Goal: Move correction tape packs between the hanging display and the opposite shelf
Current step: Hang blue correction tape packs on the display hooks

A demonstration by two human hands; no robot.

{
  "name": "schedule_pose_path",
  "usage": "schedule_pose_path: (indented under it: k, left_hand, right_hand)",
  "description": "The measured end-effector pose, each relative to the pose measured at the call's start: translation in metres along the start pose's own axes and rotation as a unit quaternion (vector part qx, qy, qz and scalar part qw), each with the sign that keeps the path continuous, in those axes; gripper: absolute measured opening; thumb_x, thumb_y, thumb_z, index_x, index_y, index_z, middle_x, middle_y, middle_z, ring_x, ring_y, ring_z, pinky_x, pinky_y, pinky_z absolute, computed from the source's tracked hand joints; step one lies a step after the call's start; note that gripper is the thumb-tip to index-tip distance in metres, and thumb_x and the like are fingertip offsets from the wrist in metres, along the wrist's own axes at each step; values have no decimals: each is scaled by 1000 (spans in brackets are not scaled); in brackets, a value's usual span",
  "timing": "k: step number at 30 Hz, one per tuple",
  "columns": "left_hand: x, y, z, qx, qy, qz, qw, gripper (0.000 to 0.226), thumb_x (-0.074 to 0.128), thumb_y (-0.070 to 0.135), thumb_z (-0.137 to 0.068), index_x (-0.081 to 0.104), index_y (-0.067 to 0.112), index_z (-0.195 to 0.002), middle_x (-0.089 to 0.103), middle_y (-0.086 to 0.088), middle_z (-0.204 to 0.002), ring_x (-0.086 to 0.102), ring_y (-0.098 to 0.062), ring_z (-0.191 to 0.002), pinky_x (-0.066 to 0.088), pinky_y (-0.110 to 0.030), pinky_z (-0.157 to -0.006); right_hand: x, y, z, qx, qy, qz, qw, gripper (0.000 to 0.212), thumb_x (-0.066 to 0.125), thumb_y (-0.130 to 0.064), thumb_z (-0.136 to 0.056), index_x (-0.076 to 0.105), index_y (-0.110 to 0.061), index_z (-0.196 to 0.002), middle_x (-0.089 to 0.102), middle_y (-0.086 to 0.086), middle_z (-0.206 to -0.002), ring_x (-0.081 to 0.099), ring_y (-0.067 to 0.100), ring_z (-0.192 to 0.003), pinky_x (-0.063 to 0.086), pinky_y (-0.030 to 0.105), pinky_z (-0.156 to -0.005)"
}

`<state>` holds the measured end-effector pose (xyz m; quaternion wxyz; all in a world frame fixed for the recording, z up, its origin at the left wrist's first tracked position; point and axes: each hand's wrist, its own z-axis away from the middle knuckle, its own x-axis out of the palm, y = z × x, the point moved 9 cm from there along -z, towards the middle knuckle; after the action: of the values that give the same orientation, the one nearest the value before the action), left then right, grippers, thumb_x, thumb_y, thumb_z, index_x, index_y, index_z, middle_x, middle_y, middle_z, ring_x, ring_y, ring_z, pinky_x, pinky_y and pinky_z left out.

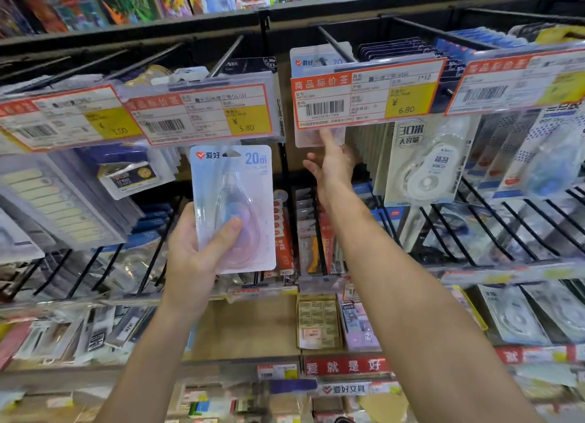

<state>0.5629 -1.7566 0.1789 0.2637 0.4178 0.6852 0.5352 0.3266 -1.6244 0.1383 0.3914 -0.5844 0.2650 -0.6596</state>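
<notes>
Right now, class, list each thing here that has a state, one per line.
Left hand: grips the pack.
Pack: off its hook, upright, sealed.
Right hand: open, reaching behind the tag.
Tag: hanging on its hook.
30m pack: hanging, sealed.

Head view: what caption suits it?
Left hand holds a correction tape pack; right hand reaches under a price tag.

I see bright, even overhead store light with soft shadows. Glare washes the plastic sleeve of the 6.80 price tag [367, 93]; away from it, toward the edges, shelves bow and goods blur.
</notes>
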Motion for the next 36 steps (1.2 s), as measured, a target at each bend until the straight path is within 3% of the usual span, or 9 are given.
schedule_pose_path:
  k: [6,10,14,16,18,22,29,33,36]
  left_hand:
    - [2,2,5,-4,-5,3,1000,34,69,23,-84,64,21,-117,73,2,-107,69,-17,-100,57,-27,-80]
    - [2,-2,10,-13,-6,-2,1000,33,72,28,-82,65,24,-115,72,3,-107,68,-17,-101,56,-27,-81]
    - [9,-10,14,-26,-9,4,1000,33,73,29,-80,66,23,-112,72,2,-107,68,-18,-100,56,-29,-81]
    - [19,-11,14,-26,-15,17,999,31,74,27,-80,66,23,-110,73,3,-104,69,-16,-98,56,-27,-79]
    - [30,-12,13,-23,-25,23,999,27,70,22,-81,65,23,-107,73,6,-100,68,-13,-94,55,-24,-77]
    - [47,-10,12,-13,-43,21,999,31,73,26,-79,65,24,-109,73,6,-100,69,-13,-93,56,-25,-79]
    - [68,2,12,12,-65,23,998,28,68,21,-81,64,22,-109,73,11,-96,69,-8,-90,54,-20,-74]
    - [76,12,12,23,-84,17,996,35,74,28,-80,64,21,-112,72,10,-99,69,-10,-92,54,-20,-75]
    - [78,17,10,27,-89,23,995,32,71,23,-82,64,20,-113,72,10,-99,69,-10,-92,54,-20,-74]
  right_hand:
    - [3,2,-4,18,-26,4,999,31,73,-40,-90,62,-17,-108,70,8,-109,66,16,-82,57,25,-64]
    - [-1,13,4,88,-66,-5,994,28,70,-35,-94,61,-13,-107,64,15,-111,65,25,-101,59,35,-88]
    - [-16,20,35,118,-130,135,975,45,66,-29,-97,54,-5,-133,64,16,-114,66,25,-105,57,35,-94]
    - [-26,12,49,47,-159,333,928,35,66,-34,-96,62,-11,-123,69,7,-112,67,17,-100,57,31,-89]
    - [-37,-2,61,-64,-164,532,828,23,65,-37,-95,66,-17,-108,68,-3,-103,64,13,-96,54,31,-82]
    - [-62,-22,86,-179,-156,709,664,24,61,-39,-96,64,-15,-102,60,2,-105,57,20,-100,46,35,-82]
    - [-116,-41,99,-231,-110,734,629,31,63,-41,-95,66,-11,-102,60,4,-101,59,27,-100,49,38,-82]
    - [-125,-47,105,-238,-71,741,624,49,62,-43,-96,59,-6,-127,58,13,-123,53,32,-118,48,40,-92]
    - [-142,-47,101,-172,-44,772,611,58,50,-58,-97,53,-10,-129,63,13,-119,62,35,-109,49,40,-79]
